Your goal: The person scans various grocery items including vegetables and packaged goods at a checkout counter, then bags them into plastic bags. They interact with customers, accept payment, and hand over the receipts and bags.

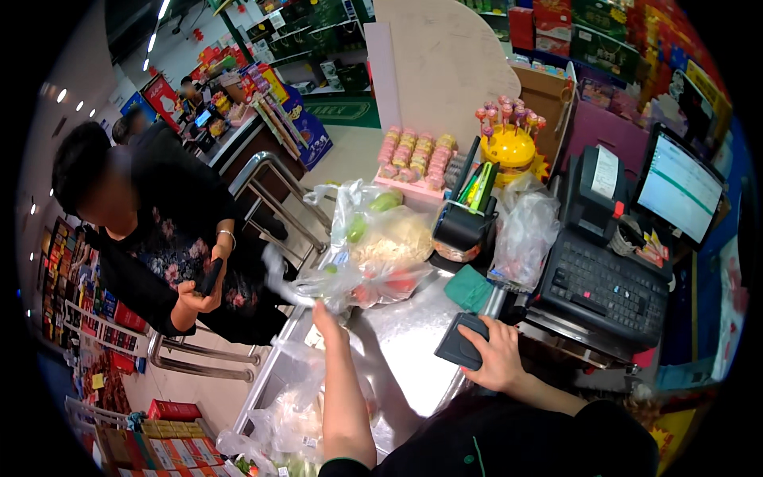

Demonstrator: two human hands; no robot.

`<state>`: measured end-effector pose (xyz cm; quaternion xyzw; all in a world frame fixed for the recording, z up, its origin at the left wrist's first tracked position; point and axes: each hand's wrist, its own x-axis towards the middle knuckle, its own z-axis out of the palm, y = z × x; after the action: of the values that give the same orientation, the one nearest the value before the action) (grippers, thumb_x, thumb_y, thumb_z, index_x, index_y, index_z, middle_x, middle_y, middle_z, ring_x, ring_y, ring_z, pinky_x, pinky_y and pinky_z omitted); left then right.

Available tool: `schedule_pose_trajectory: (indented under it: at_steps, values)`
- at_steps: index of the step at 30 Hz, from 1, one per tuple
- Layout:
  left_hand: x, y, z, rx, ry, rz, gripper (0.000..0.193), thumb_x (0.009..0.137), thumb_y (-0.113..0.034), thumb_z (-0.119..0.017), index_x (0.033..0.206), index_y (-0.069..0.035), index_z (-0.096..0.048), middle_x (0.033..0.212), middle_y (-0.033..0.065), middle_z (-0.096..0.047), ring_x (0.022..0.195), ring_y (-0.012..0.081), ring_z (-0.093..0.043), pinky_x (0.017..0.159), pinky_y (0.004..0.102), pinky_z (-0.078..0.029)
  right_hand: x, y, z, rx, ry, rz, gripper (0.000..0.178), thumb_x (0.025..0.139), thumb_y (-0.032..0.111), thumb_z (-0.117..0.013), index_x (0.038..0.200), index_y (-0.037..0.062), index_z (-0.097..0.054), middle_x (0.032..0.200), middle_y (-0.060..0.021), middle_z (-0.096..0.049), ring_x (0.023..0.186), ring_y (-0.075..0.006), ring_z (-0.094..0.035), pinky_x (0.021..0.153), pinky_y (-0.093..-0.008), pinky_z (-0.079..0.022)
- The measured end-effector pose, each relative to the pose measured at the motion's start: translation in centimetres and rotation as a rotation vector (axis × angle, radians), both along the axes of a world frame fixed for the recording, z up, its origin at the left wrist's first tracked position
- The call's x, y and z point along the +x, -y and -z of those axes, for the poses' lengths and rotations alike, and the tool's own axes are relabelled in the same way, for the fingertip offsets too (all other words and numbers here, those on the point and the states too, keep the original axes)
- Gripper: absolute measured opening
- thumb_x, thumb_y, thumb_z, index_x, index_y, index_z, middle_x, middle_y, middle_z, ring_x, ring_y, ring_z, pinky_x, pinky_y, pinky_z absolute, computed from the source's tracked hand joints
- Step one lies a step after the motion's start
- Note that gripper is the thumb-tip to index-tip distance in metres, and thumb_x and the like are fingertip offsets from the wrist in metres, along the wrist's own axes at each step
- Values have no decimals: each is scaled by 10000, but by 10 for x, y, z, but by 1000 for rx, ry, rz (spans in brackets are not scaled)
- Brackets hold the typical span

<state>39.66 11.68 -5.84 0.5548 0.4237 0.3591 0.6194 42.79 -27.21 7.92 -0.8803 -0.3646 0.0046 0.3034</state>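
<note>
My left hand [324, 315] reaches over the metal counter [397, 334], its fingers closed on the near end of a clear plastic bag [389, 278]. Pale yellowish food and something red show through this bag. Beside it, green round produce [385, 200] sits in another thin bag. My right hand [497, 354] is wrapped round a dark, flat rectangular device [463, 340] at the counter's right edge; I cannot make out its exact kind. Close to my left forearm, more bagged produce [298, 417] lies on the counter.
A folded green cloth [469, 288] and a black scanner stand [465, 222] are beyond my right hand. To the right are a cash register keyboard [600, 290] and a screen [679, 187]. A person [159, 230] holding a phone stands across the counter, near metal rails [199, 370].
</note>
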Motion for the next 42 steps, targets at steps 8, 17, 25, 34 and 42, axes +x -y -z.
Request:
schedule_pose_trajectory:
  at_steps: [8,17,25,34,42]
  values:
    - [-79,90,-70,-906,532,-227,443,968,-328,-317,1240,-7,-457,1283,90,-490,1153,281,-478,918,481,-417,-1,-3,-1,-25,-17,9,748,559,243,-770,1254,186,-500,1238,-205,-394,1125,-349,-388,949,-448,-279]
    - [-122,157,-57,-438,424,-30,295,930,-235,-492,1177,-76,-463,1189,69,-522,1076,206,-496,939,388,-367,-4,-3,5,-11,20,-3,767,549,250,-782,1255,177,-493,1234,-202,-400,1114,-360,-390,940,-455,-284]
    - [-170,158,-63,772,-294,184,127,742,-84,-625,844,-44,-561,1008,81,-564,974,239,-510,894,367,-372,-8,4,0,42,-77,-66,756,558,241,-786,1254,166,-498,1230,-180,-423,1106,-351,-416,933,-437,-301]
    - [-173,156,-58,1126,-656,536,388,711,-81,-570,1099,-77,-562,969,98,-532,982,279,-491,839,403,-390,-19,-66,-39,261,-68,-213,747,596,260,-764,1278,188,-467,1257,-165,-394,1142,-346,-397,958,-438,-282]
    - [-156,166,-45,1153,-714,476,367,744,-117,-509,1082,-188,-630,865,72,-473,860,274,-464,755,425,-383,-31,-141,-43,327,260,-423,791,554,256,-756,1287,210,-463,1269,-207,-384,1150,-352,-389,924,-464,-277]
